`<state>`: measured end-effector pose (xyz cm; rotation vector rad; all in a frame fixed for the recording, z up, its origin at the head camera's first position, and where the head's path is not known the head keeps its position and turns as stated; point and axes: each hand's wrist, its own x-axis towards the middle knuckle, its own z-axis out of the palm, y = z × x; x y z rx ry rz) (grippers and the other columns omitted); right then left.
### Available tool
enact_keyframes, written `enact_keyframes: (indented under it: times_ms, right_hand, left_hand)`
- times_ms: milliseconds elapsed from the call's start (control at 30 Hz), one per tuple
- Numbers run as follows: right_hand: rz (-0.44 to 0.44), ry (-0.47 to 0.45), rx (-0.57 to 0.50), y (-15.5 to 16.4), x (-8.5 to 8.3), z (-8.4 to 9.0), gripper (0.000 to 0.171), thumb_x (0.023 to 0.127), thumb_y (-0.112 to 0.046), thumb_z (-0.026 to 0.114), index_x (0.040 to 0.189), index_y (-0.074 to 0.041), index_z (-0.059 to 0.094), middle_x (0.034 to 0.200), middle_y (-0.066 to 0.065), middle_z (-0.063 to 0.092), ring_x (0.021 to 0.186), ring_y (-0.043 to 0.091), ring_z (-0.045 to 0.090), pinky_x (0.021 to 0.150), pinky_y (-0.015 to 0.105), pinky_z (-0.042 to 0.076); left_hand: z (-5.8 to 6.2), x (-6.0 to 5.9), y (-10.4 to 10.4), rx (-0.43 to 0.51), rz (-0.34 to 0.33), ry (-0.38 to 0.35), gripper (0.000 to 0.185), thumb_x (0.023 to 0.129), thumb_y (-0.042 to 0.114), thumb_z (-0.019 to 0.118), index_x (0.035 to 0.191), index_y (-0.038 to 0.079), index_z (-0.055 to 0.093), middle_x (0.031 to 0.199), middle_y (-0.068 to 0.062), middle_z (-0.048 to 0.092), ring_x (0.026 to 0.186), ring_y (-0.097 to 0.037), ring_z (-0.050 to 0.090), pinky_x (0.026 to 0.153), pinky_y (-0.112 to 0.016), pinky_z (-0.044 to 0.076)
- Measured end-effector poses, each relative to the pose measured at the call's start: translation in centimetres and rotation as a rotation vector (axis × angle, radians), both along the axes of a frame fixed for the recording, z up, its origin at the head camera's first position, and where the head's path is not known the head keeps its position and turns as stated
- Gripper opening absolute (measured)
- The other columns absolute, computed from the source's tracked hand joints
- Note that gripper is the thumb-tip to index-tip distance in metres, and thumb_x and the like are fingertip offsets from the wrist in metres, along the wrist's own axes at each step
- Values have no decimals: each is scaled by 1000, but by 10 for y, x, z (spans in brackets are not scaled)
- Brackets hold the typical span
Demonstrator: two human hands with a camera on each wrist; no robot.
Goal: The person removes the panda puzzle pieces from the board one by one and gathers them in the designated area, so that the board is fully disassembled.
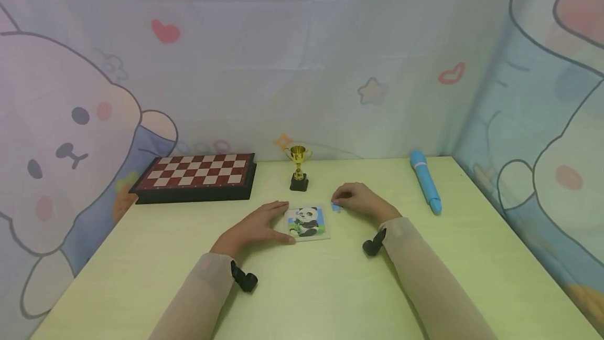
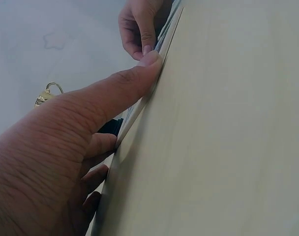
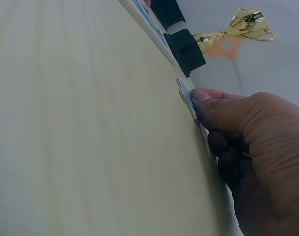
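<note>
A small panda jigsaw board (image 1: 308,223) lies flat on the pale green table (image 1: 302,287). My left hand (image 1: 257,227) rests on its left edge, the thumb (image 2: 122,83) pressed along the board's near side and the fingers curled against its far side. My right hand (image 1: 360,201) lies just right of the board with curled fingers pinching a small blue puzzle piece (image 1: 336,206), which shows as a thin disc (image 3: 186,98) under the thumb (image 3: 213,105).
A small gold trophy (image 1: 299,167) stands just behind the puzzle. A folded red-and-white chessboard (image 1: 195,174) lies at the back left. A blue pen-like stick (image 1: 424,181) lies at the back right. Cartoon-print cloth walls close in the table.
</note>
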<state>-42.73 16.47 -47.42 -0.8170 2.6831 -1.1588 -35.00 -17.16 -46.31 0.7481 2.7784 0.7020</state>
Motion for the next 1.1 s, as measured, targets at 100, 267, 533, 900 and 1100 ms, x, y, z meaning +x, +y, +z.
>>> enact_keyframes:
  times_ms: [100, 267, 533, 900, 1100]
  right_hand:
    - [2, 4, 17, 1, -1, 1, 12, 98, -28, 68, 103, -20, 76, 107, -5, 70, 107, 18, 61, 99, 44, 47]
    - [4, 14, 32, -13, 0, 8, 17, 100, -30, 65, 107, -17, 75, 106, -4, 70, 102, 18, 61, 93, 43, 49]
    - [164, 40, 37, -70, 13, 18, 12, 97, -26, 70, 104, -19, 76, 107, -5, 68, 98, 15, 59, 88, 38, 50]
    - [244, 171, 49, -93, 10, 3, 6, 93, -23, 74, 96, -19, 78, 101, -7, 71, 98, 14, 60, 92, 37, 48]
    - [250, 216, 44, -99, 13, 5, 4, 91, -20, 76, 89, -17, 77, 98, -3, 71, 98, 15, 63, 91, 36, 51]
  left_hand:
    - [-1, 0, 0, -2, 6, -7, 111, 72, 71, 77, 158, 16, 34, 164, -5, 27, 152, -29, 20, 119, -54, 23]
    - [-4, -3, -1, -1, 8, -12, 111, 72, 72, 77, 159, 17, 34, 165, -4, 27, 152, -29, 19, 120, -53, 22]
    - [-4, -3, -3, 23, 5, -13, 109, 73, 72, 76, 159, 19, 35, 165, -4, 26, 152, -29, 20, 119, -54, 22]
    - [-3, -2, -3, 14, -2, -11, 108, 74, 73, 74, 159, 20, 34, 165, -5, 26, 151, -29, 21, 118, -55, 24]
    - [-4, -3, -4, 23, -6, -2, 109, 73, 72, 75, 158, 18, 35, 164, -5, 27, 151, -29, 21, 119, -54, 24]
